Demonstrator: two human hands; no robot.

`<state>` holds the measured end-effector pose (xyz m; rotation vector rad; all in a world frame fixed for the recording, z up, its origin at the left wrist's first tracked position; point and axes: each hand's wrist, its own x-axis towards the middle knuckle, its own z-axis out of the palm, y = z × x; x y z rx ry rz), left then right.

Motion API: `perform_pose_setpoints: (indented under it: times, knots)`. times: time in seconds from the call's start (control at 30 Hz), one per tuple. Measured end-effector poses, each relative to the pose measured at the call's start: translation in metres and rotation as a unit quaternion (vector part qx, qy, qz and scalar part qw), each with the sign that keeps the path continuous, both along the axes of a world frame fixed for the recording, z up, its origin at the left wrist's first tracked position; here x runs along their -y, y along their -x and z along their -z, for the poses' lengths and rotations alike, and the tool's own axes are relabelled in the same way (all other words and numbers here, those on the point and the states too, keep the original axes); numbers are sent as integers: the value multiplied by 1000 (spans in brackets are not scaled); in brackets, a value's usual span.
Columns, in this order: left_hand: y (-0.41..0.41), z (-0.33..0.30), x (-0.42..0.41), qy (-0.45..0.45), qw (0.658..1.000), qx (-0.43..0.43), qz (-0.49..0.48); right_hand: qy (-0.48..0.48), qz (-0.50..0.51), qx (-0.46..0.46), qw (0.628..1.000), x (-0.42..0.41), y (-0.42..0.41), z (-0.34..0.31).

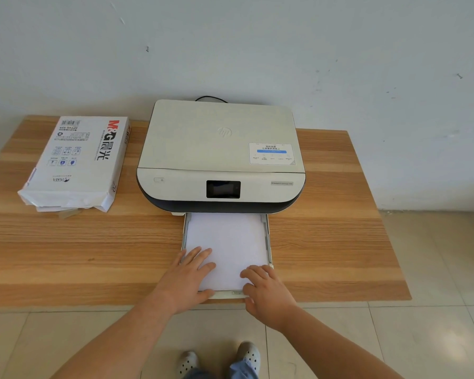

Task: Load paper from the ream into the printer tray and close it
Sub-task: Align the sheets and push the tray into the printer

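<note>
A cream printer (219,149) with a dark base sits at the back of the wooden table. Its paper tray (268,236) is pulled out toward me and holds a stack of white paper (226,236). My left hand (188,277) lies flat on the near left corner of the paper, thumb at the tray's front edge. My right hand (266,291) rests on the near right corner, fingers spread over the sheet and the tray front. An opened white ream of paper (77,162) lies to the left of the printer, its torn end facing me.
The wooden table (340,242) stands against a pale wall; its front edge runs just under the tray's end. A black cable (211,98) leaves the printer's back. Below lie a tiled floor and my feet in grey clogs.
</note>
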<state>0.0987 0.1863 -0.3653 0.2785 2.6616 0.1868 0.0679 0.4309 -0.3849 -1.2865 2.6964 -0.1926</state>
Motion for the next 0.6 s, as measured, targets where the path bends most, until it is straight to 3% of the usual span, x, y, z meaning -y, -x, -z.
perform_pose_setpoints:
  times: [0.37, 0.6]
  knots:
    - [9, -1, 4, -4, 1000, 2, 3, 11, 27, 78, 996, 3, 23, -12]
    - [17, -2, 9, 12, 997, -11, 75, -72, -3, 58, 996, 4, 45, -11]
